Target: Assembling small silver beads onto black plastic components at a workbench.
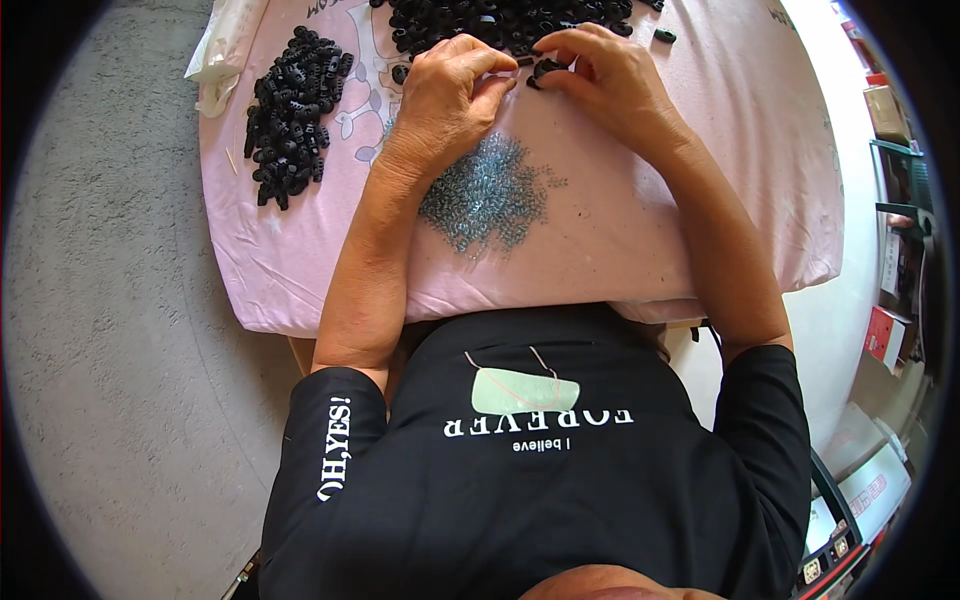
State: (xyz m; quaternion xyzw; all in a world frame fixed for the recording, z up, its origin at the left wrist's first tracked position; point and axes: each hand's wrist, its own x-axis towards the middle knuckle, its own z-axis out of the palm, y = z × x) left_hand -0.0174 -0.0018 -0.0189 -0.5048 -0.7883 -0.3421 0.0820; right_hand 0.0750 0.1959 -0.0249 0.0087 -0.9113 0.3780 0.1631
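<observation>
Beyond springs [485,195] near the front edge of a pink surface [610,245], the right hand [615,90] pinches a black part [546,69]; the left hand's [448,88] grip is unclear.

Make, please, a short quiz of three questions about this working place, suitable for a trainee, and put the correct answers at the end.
1. Choose one. The right hand pinches:
A) a screwdriver
B) a black part
C) a pair of scissors

2. True or false: the heap of small, spring-like pieces lies nearer to the black shirt than that pinched part does.

3. Fill the gap: the smaller heap of black parts lies on the person's own ____ side of the pink cloth.

Key: 1. B; 2. true; 3. left.
</observation>
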